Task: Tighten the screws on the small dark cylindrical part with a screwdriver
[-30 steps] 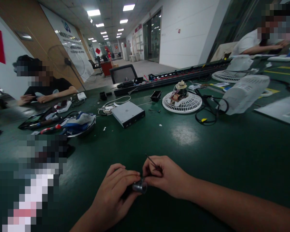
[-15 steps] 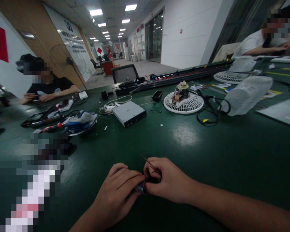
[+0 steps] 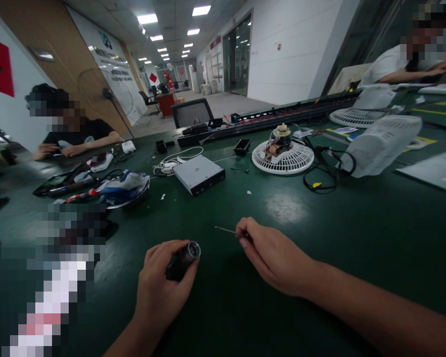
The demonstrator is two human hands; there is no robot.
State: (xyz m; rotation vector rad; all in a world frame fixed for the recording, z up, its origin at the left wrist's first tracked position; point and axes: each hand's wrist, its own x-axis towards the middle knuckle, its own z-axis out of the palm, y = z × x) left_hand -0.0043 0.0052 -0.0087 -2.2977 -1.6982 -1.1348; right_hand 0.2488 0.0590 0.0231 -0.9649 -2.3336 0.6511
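Head view: left hand (image 3: 163, 285) pinches dark cylinder (image 3: 193, 250), far end hidden; right hand (image 3: 269, 253) right of cylinder, pinching thin tool (image 3: 226, 229), handle hidden.

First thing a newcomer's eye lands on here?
Probably the left hand at bottom center, holding a dark metal cylinder, and the right hand beside it with a thin metal tool. Then the round white grille beyond them, with mechanical parts on top.
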